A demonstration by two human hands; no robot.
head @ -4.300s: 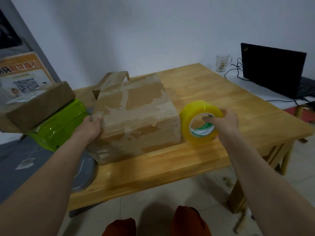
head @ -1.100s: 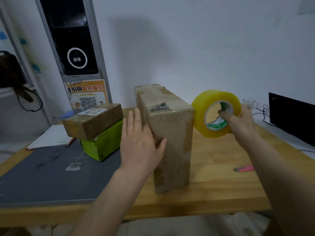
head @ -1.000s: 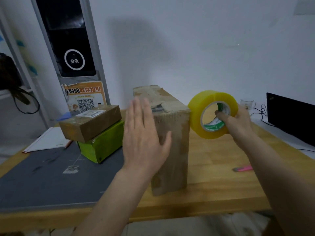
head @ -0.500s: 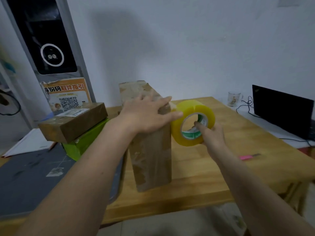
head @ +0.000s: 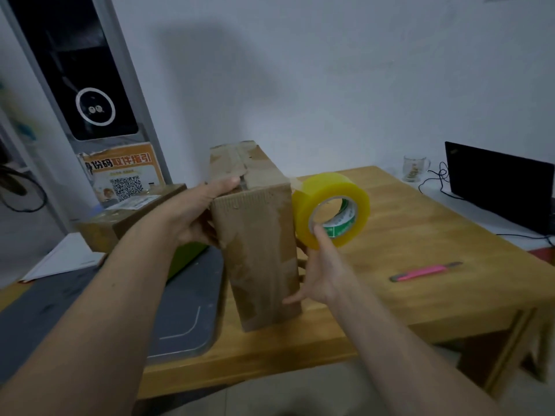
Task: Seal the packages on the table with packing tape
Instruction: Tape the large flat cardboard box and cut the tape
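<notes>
One package in work: tall brown cardboard box [head: 258, 250], stood on end near the front edge of the wooden surface [head: 420, 229], flap seam facing up.

Half a second ago, left grip [head: 198, 211] laid flat across the top, fingertips out to the roll. Now drawn back to the near left top corner: thumb on top beside the seam, fingers wrapped down the left face, holding the box steady.

Right grip [head: 321, 277] now lower, one finger hooked into the core of the yellow roll of packing tape [head: 330, 208], thumb spread by the box's near right edge. Roll carried on that finger, pressed up against the upper right face of the box. Short pale tab of tape seemingly reaching from roll to top right edge; too blurred to say whether stuck down.

Reads as the start of the first strip: top freed for the roll to run across the seam. No fresh tape visible along the seam yet.

Further out, left: smaller brown cardboard box [head: 129, 214] stacked on a green box [head: 186, 256], on a grey mat [head: 186, 310], both seemingly still to do. Right: pink utility knife [head: 426, 271] lying well apart from the roll, handy for the cut.
</notes>
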